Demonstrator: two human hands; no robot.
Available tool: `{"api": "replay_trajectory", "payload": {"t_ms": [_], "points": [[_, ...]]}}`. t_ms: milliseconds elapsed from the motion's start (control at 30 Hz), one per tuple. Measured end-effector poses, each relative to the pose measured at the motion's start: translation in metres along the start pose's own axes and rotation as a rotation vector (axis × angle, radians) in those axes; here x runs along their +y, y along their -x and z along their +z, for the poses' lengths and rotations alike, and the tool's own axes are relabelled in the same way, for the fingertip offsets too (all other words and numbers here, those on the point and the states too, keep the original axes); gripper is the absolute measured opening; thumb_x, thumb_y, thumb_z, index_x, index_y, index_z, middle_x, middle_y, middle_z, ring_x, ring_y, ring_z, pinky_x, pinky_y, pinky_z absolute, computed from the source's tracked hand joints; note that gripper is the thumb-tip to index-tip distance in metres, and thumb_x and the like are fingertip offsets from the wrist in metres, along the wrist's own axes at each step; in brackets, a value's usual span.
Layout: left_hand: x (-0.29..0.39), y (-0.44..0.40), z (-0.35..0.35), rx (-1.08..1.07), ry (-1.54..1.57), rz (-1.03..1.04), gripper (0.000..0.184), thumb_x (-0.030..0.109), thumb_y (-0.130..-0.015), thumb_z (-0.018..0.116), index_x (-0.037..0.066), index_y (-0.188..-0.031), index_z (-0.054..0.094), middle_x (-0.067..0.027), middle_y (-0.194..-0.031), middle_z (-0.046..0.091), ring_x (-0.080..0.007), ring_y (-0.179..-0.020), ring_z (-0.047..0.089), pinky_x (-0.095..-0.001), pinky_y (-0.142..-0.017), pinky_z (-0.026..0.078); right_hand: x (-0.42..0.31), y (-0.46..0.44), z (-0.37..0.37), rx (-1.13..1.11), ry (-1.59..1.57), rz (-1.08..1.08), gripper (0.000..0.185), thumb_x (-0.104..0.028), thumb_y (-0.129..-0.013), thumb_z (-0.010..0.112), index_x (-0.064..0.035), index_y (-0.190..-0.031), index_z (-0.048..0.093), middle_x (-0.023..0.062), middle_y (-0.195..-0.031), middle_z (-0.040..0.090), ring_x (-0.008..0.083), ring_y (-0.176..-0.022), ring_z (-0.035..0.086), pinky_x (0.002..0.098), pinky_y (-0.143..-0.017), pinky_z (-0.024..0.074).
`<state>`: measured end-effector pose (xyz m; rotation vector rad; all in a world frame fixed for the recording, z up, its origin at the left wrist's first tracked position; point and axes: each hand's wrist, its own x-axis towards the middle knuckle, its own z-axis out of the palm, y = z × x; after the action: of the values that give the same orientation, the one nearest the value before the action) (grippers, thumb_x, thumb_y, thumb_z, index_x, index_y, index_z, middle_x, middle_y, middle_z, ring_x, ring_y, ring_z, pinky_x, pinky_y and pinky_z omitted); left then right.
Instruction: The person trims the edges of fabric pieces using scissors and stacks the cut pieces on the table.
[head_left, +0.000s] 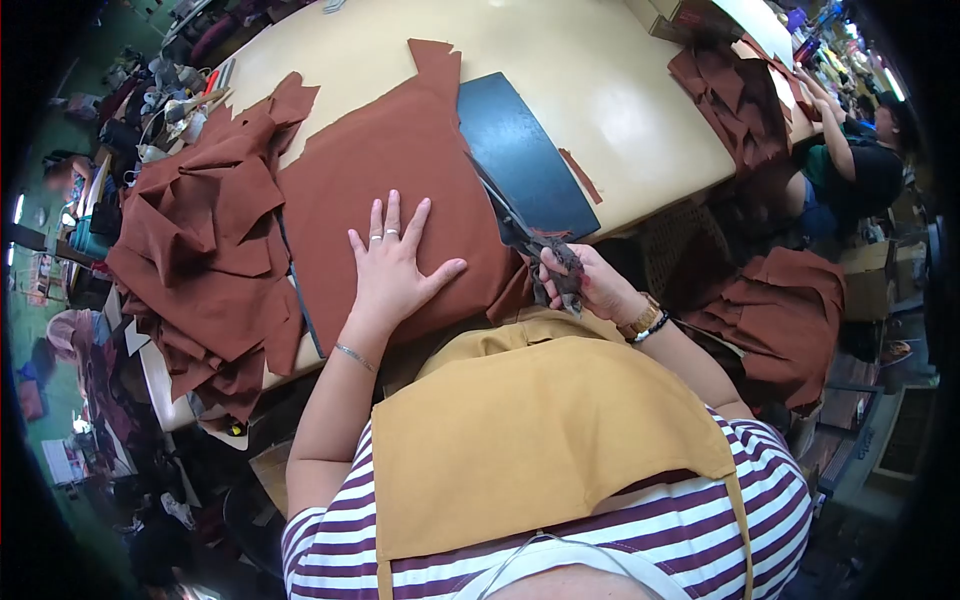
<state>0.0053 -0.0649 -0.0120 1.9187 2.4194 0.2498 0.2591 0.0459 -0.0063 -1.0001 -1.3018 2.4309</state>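
Note:
My left hand (395,270) lies flat with spread fingers on a large piece of reddish-brown fabric (380,150). My right hand (585,283) is closed around the cloth-wrapped handles of large scissors (512,215). The scissor blades point away from me along the right edge of the fabric. Beneath the fabric's right side lies a dark blue board (525,150), partly covered by the fabric.
A crumpled heap of brown fabric (200,230) is at the left of the cream table (640,110). More brown cloth (735,105) hangs over the far right edge, and another pile (775,315) is at right. A person (855,160) sits at the upper right.

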Motion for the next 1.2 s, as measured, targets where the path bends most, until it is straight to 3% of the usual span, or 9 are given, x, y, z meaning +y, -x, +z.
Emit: {"api": "replay_trajectory", "payload": {"t_ms": [467,567,667,833,1200], "points": [[0.011,0.018,-0.002,-0.038,0.005,-0.012,0.09,0.069,-0.075,0.057,0.023,-0.147,0.03,-0.0159,-0.155,0.015,-0.0376,-0.142,0.012,-0.0698,-0.103,0.014,0.0,0.001,0.003,0.018,0.044,-0.012,0.034,-0.04,-0.087,0.066,-0.0079,-0.084,0.057,-0.0011,-0.069,0.057,0.0072,-0.057,0.056,0.022,-0.053,0.0481],[0.01,0.02,0.0,-0.005,0.02,-0.004,0.091,0.071,-0.074,0.057,0.02,-0.146,0.032,-0.0195,-0.153,0.018,-0.0402,-0.141,0.013,-0.0708,-0.102,0.015,0.0,0.006,0.001,0.01,0.119,-0.026,0.033,-0.04,-0.087,0.066,-0.0079,-0.085,0.057,-0.0016,-0.07,0.057,0.0067,-0.058,0.056,0.0222,-0.053,0.0483],[0.01,0.022,0.0,-0.027,0.015,-0.016,0.089,0.07,-0.076,0.056,0.023,-0.147,0.029,-0.0156,-0.155,0.014,-0.0377,-0.142,0.011,-0.0699,-0.103,0.014,0.005,0.009,-0.006,-0.012,0.162,-0.037,0.032,-0.039,-0.088,0.066,-0.0081,-0.085,0.057,-0.0024,-0.071,0.057,0.006,-0.059,0.056,0.0219,-0.053,0.0479],[0.016,0.031,-0.005,-0.057,0.024,-0.003,0.09,0.07,-0.076,0.056,0.022,-0.147,0.029,-0.0166,-0.155,0.014,-0.0377,-0.142,0.011,-0.07,-0.103,0.013,-0.002,0.008,0.007,0.035,0.038,-0.026,0.031,-0.038,-0.088,0.065,-0.0088,-0.083,0.057,-0.0031,-0.066,0.056,0.0053,-0.056,0.054,0.0202,-0.052,0.0459],[0.021,0.042,-0.008,-0.074,0.016,-0.015,0.093,0.071,-0.074,0.057,0.019,-0.146,0.031,-0.0189,-0.154,0.015,-0.0389,-0.142,0.011,-0.0707,-0.102,0.015,0.003,0.006,-0.002,0.001,0.119,-0.01,0.029,-0.036,-0.087,0.067,-0.0096,-0.08,0.057,-0.0027,-0.065,0.056,0.0054,-0.054,0.053,0.0202,-0.051,0.0445]]}}
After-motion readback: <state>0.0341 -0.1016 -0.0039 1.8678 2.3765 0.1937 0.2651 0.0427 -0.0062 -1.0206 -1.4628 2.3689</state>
